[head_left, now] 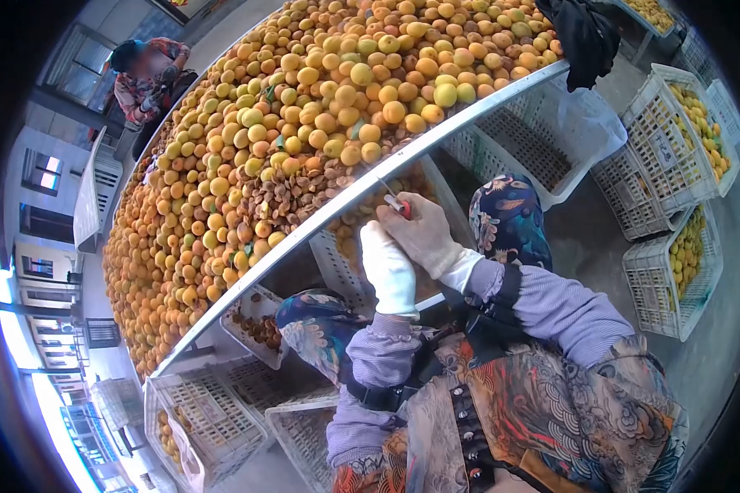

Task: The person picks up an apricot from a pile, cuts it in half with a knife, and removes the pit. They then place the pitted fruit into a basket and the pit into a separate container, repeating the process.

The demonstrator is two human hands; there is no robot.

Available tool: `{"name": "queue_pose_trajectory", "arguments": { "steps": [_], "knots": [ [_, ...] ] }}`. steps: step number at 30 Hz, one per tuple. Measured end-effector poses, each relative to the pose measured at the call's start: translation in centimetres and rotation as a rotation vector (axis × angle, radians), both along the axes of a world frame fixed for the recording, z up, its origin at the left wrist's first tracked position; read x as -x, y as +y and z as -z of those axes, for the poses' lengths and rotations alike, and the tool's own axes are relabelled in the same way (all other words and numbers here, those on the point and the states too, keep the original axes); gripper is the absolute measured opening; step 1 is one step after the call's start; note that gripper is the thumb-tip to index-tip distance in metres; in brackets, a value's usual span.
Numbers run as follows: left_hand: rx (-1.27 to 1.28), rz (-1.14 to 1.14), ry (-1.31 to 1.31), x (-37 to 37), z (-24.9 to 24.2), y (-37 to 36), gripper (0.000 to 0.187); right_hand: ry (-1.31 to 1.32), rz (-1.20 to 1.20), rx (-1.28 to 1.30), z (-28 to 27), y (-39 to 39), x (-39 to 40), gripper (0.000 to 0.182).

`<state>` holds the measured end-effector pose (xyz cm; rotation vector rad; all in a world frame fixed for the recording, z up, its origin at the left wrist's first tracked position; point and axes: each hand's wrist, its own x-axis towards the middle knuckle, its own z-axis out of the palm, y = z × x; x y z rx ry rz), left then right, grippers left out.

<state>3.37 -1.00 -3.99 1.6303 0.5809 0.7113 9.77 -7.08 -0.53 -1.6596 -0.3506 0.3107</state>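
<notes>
My right hand (426, 234), in a pale glove, is closed around the red handle of a small knife (404, 209). Its thin blade points up toward the table's metal edge. Pressed against it is my left hand (388, 267), in a white glove with the fingers curled in; whatever lies inside them is hidden. Both hands are just on my side of the metal rim (304, 244). Beyond the rim a big heap of apricots (321, 90) covers the table, with a patch of brown apricot pits (284, 197) near the edge.
Below my hands stands a crate (335, 267) with apricot pieces. A tray (259, 324) of brown pieces is beside my knee. Stacked crates (662, 156) of fruit stand right, a lined crate (563, 168) nearer. Another person (148, 78) sits across the table. A black cloth (582, 37) hangs over the rim.
</notes>
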Motion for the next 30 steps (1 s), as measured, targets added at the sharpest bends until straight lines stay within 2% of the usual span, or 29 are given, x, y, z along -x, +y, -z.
{"name": "queue_pose_trajectory", "arguments": {
  "steps": [1,2,3,4,5,6,7,8,9,10,11,14,15,16,18,19,20,22,24,26,27,28,30],
  "knots": [
    [0.186,0.0,-0.069,-0.3,0.5,-0.2,0.036,-0.004,-0.01,-0.006,-0.1,0.0,0.0,0.026],
    [0.189,-0.002,-0.063,-0.5,-0.2,-0.4,0.036,-0.007,-0.023,-0.014,0.0,0.0,0.0,0.031],
    [0.539,-0.047,-0.066,-0.7,-1.6,-0.8,0.039,-0.124,-0.031,0.07,0.4,0.0,-0.1,0.032],
    [0.888,-0.097,-0.069,-0.6,-2.3,-1.0,0.043,-0.118,-0.036,0.072,0.7,-0.1,-0.1,0.032],
    [0.882,-0.036,0.094,-0.1,-1.7,-0.5,0.056,-0.15,-0.08,0.099,0.9,-0.2,-0.3,0.031],
    [0.882,-0.036,0.096,0.7,-1.1,0.5,0.056,-0.181,-0.121,0.127,0.3,-0.4,-0.3,0.031],
    [1.051,0.215,0.068,1.6,-0.6,1.9,0.059,0.03,-0.201,0.116,-0.3,-0.9,-0.4,0.028],
    [1.209,0.475,0.038,2.0,-0.8,2.4,0.063,0.03,-0.199,0.115,0.1,-0.9,-0.5,0.028],
    [1.172,0.277,0.095,2.0,-1.3,1.8,0.06,0.198,-0.195,-0.054,0.7,-0.7,-0.8,0.025],
    [1.223,0.411,0.011,2.4,-1.0,2.3,0.06,0.366,-0.193,-0.223,1.2,-0.6,-0.9,0.023],
    [1.217,0.402,-0.004,2.7,-1.0,2.3,0.062,0.508,-0.139,-0.319,0.5,-0.7,-0.7,0.021],
    [1.168,0.359,-0.058,3.9,-1.2,2.2,0.066,0.549,-0.222,-0.201,0.7,-1.3,-1.5,0.024],
    [1.133,0.343,-0.086,4.1,-1.3,2.2,0.068,0.441,-0.255,-0.173,1.8,-0.6,-1.7,0.029],
    [1.132,0.341,-0.086,4.3,-1.3,2.3,0.068,0.442,-0.257,-0.173,2.9,-0.8,-1.7,0.029],
    [1.067,0.325,-0.13,4.9,-1.3,2.6,0.068,-0.126,-0.308,0.292,1.5,-1.3,-1.3,0.032],
    [1.033,0.339,-0.177,5.2,-0.6,3.0,0.065,-0.226,-0.289,0.359,1.3,-1.1,-1.2,0.035],
    [1.033,0.331,-0.183,5.4,-0.3,3.1,0.065,-0.229,-0.297,0.359,1.4,-0.9,-1.2,0.035],
    [1.095,0.321,-0.192,5.9,0.2,3.4,0.064,-0.113,-0.251,0.181,1.7,-0.5,-1.5,0.037],
    [1.1,0.318,-0.181,6.0,-0.2,3.1,0.063,-0.163,-0.233,0.116,1.3,-0.1,-1.6,0.036],
    [1.138,0.261,-0.13,5.9,-0.5,2.6,0.061,0.039,-0.289,-0.05,0.3,0.2,-2.0,0.032],
    [1.176,0.347,-0.185,6.0,-0.4,2.7,0.061,0.307,-0.289,-0.205,-1.6,-0.2,-1.9,0.023],
    [1.18,0.344,-0.19,5.9,-0.3,2.7,0.061,0.306,-0.292,-0.199,-2.5,-0.4,-2.1,0.023],
    [1.15,0.338,-0.136,5.7,-1.0,2.3,0.063,0.58,-0.28,-0.484,-4.3,-1.0,-2.5,0.021]
  ]
}}
